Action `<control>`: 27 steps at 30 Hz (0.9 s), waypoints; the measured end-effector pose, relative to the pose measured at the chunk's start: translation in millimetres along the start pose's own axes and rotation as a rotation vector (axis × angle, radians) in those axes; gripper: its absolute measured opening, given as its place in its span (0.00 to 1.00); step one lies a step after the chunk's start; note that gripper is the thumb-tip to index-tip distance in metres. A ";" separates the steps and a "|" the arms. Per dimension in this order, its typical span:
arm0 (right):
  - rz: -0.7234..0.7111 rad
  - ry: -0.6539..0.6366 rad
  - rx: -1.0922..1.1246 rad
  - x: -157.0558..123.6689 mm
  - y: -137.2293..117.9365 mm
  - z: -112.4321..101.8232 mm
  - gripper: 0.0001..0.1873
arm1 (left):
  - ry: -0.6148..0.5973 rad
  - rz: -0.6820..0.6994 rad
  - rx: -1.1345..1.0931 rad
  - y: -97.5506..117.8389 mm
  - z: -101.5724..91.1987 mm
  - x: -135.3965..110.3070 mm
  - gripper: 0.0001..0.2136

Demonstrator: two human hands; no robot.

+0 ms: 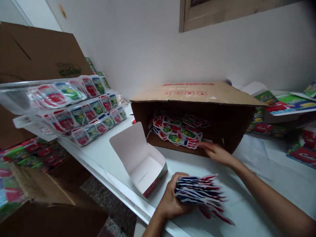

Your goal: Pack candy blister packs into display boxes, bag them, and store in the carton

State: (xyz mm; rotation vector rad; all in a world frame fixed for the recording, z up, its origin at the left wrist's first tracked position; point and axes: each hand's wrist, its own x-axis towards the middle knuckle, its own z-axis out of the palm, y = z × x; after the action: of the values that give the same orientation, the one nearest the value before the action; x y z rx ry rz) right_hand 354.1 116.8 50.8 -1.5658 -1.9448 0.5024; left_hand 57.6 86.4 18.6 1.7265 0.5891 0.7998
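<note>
My left hand (174, 197) is closed around a thick stack of flat packets (202, 194), held edge-up in a fan above the white table. My right hand (218, 154) reaches to the mouth of a cardboard box (197, 93) lying on its side. Its fingers stretch out to the near end of a heap of red, green and white packets (179, 130) inside; whether they grip one is hard to make out. Just left of my left hand stands a small open carton (145, 164), its white lid raised and no packets visible in it.
On the left, tilted trays (44, 126) hold rows of packets, with a large carton (37, 49) behind. Below the table edge is a box of printed cartons (37, 154). More printed cartons (303, 144) lie at the right. A white wall rises behind.
</note>
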 end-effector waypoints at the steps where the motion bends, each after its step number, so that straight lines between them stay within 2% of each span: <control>1: 0.013 0.060 -0.079 18.4 10.2 -1.0 0.26 | 0.000 0.018 -0.001 -0.4 -0.3 0.4 0.32; 3: 0.027 0.100 -0.163 52.4 27.2 -0.6 0.29 | -0.018 0.015 -0.010 1.3 -0.8 0.5 0.33; 5: 0.030 0.079 -0.197 76.6 37.0 1.8 0.26 | -0.048 -0.044 -0.018 6.1 -0.6 0.1 0.31; 8: 0.002 0.045 -0.259 86.1 35.9 5.5 0.19 | -0.066 -0.101 -0.003 14.5 0.7 -0.8 0.30; 11: -0.042 0.023 -0.304 65.9 17.1 3.1 0.19 | -0.063 -0.072 0.002 17.3 2.0 -0.9 0.33; 15: -0.088 -0.066 -0.316 17.9 -33.8 -13.1 0.16 | -0.054 -0.014 0.056 9.7 2.2 1.1 0.30; 18: -0.166 -0.307 -0.251 -10.1 -77.8 -24.3 0.13 | 0.008 0.119 0.195 1.4 1.8 2.9 0.30; 20: -0.209 -0.467 -0.153 -18.6 -98.8 -25.8 0.15 | 0.009 0.155 0.237 -2.3 1.9 2.4 0.31; 21: -0.223 -0.508 -0.103 -20.0 -105.4 -24.9 0.15 | 0.001 0.139 0.220 -3.5 2.1 1.6 0.32; 23: -0.242 -0.512 -0.025 -19.2 -111.1 -21.0 0.16 | 0.001 0.080 0.153 -4.8 2.8 -0.9 0.36; 25: -0.248 -0.496 0.036 -15.7 -108.6 -16.7 0.17 | 0.030 0.021 0.089 -5.0 3.1 -2.9 0.47; 27: -0.209 -0.548 0.123 -9.1 -99.9 -13.0 0.20 | 0.032 -0.009 0.063 -4.1 2.5 -3.4 0.54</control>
State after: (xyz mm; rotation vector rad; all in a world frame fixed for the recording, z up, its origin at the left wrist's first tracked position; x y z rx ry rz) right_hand 289.1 83.4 120.8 -1.2086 -2.3890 1.0211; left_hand 57.3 83.6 13.5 1.7694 0.6495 0.8119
